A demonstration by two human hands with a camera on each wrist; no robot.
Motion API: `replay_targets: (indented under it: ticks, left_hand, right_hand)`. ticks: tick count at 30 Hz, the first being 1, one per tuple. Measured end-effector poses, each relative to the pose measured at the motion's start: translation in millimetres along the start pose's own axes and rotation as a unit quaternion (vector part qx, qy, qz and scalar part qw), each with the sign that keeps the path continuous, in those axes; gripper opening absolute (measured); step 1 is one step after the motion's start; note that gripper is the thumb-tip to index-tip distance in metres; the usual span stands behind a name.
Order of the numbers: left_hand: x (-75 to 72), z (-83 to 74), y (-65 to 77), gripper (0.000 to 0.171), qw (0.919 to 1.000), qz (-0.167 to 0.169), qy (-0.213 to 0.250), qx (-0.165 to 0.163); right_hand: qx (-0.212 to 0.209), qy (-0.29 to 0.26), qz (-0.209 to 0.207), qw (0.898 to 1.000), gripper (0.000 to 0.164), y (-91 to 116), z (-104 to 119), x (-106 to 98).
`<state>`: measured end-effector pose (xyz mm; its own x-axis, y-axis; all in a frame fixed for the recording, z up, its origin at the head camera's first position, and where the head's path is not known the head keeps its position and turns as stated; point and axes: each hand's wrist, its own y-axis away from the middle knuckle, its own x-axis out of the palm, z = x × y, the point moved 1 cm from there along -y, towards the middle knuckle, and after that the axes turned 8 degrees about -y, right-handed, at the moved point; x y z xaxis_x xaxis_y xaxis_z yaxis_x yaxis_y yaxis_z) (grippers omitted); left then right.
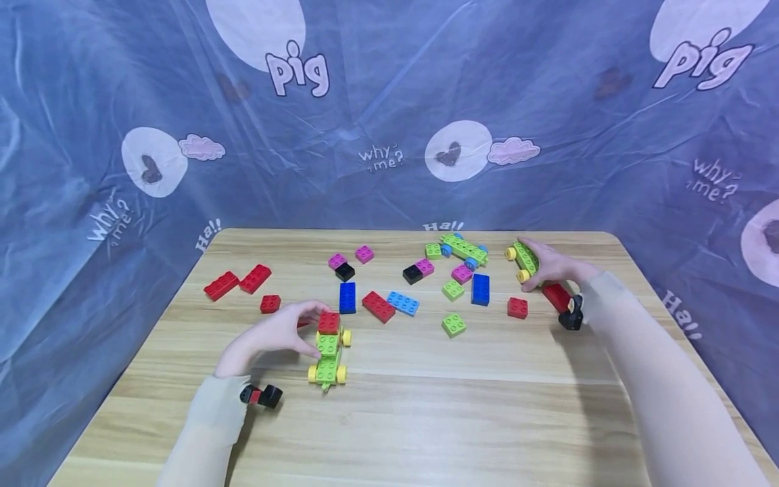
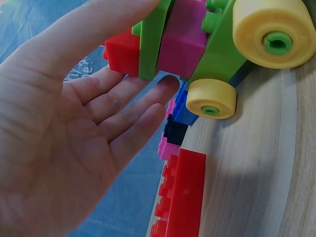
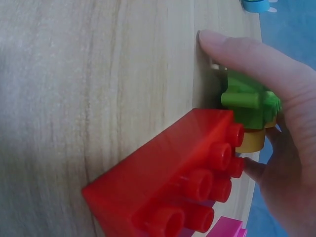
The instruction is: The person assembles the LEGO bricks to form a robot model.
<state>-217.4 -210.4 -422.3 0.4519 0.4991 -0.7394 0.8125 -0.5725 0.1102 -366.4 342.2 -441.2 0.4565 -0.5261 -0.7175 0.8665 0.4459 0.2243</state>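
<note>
My left hand (image 1: 276, 335) is at a toy car (image 1: 327, 370) with a green base and yellow wheels. Its thumb lies along the near side of the stack and its fingers pass behind it. On that base are a pink brick (image 2: 181, 39), a green brick (image 1: 326, 345) and a red brick (image 1: 329, 322) on top. At the far right my right hand (image 1: 550, 264) reaches over a green car base (image 1: 527, 259) with yellow wheels, thumb on one side, fingers on the other. A long red brick (image 1: 556, 297) lies just below that hand.
Red bricks (image 1: 222, 285) lie at the left. Blue bricks (image 1: 347, 297), pink bricks (image 1: 364, 254), black bricks (image 1: 345, 272) and green bricks (image 1: 453, 325) are spread across the middle. Another green car base (image 1: 465, 250), with blue wheels, stands at the back. A blue printed cloth (image 1: 365, 101) hangs behind the table.
</note>
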Motion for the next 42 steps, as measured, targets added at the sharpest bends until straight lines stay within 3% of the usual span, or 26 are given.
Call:
replay_targets:
  ticks: [19, 30, 42]
  left_hand:
    - [-0.5, -4.8, -2.3, 0.077, 1.0000, 0.003, -0.005, -0.004]
    - [-1.1, -2.4, -1.7, 0.076, 0.9999, -0.006, -0.009, 0.011]
    - [-4.9, -7.8, 1.9, 0.084, 0.9990, 0.001, -0.031, 0.032]
  right_hand:
    - [0.005, 0.001, -0.027, 1.000, 0.113, 9, 1, 1]
    - [0.005, 0.011, -0.074, 0.997, 0.116, 7, 2, 3]
    - [0.006, 0.010, -0.109, 0.994, 0.120, 10, 18, 6]
